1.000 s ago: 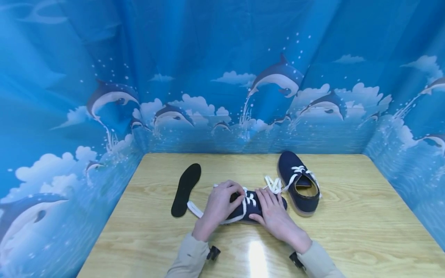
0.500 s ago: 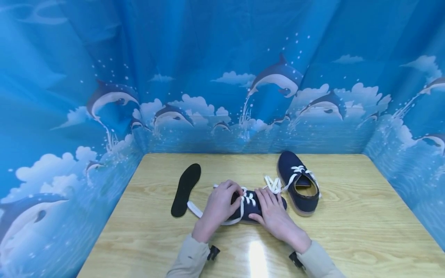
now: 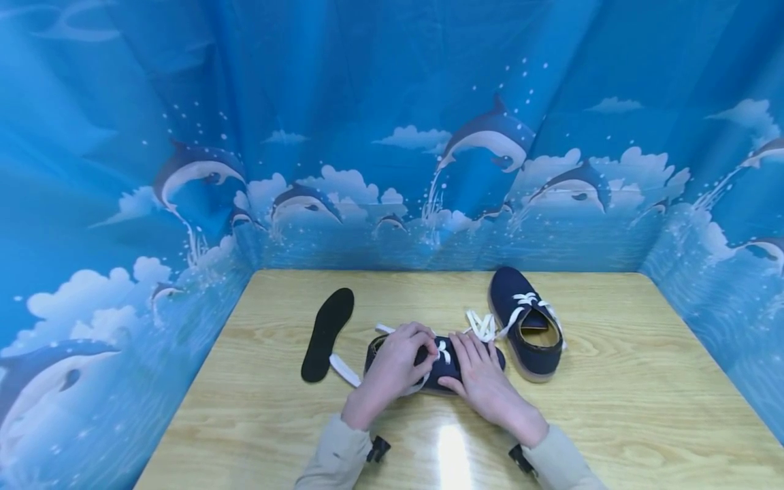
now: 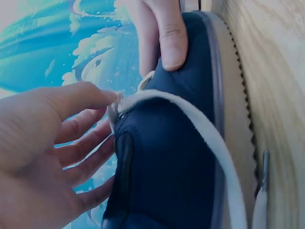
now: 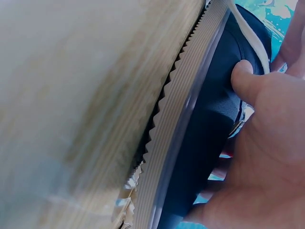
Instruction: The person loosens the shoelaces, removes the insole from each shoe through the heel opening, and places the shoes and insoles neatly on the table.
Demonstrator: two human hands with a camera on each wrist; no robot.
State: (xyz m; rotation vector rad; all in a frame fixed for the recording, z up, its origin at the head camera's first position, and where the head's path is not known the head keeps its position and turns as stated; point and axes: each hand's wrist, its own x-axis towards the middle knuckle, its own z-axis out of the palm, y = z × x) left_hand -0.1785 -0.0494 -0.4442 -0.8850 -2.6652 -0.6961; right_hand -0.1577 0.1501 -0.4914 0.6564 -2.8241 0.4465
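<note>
A navy shoe (image 3: 442, 371) with white laces lies sideways on the table, toe to the right. At its lacing, my left hand (image 3: 395, 357) pinches the white shoelace (image 4: 190, 112) between thumb and forefinger; the left wrist view shows the other fingers spread below. From that pinch the lace runs down over the shoe's side. My right hand (image 3: 484, 381) holds the toe, thumb against the near side and fingers over the top. The right wrist view has that thumb pressed on the dark upper (image 5: 205, 138), above the ribbed pale sole.
A black insole (image 3: 327, 333) lies at the left, with a loose lace end (image 3: 345, 369) beside it. The other navy shoe (image 3: 511, 299) stands back right, laced, and a bunch of white lace (image 3: 482, 325) lies beside it. A dolphin-print curtain (image 3: 392, 136) rises behind the table.
My left hand has shifted slightly right and toward me, and more of the shoe's heel shows. The lace stretch along the near side is now mostly behind that hand. My right hand stays put.
</note>
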